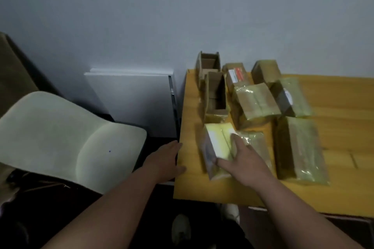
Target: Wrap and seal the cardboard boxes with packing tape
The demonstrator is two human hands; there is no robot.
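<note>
Several cardboard boxes lie on a yellow wooden table. Most are wrapped in shiny yellowish tape. My right hand grips a small pale taped box near the table's front left, thumb on its near side and fingers over its top right. My left hand rests on the table's left edge with relaxed fingers and holds nothing. Two open, untaped boxes stand behind the held box. A long taped box lies to the right. No tape roll is in view.
A pale green chair stands left of the table. White boards lean against the wall behind it. More taped boxes crowd the table's back. My shoes show on the dark floor below the table's front edge.
</note>
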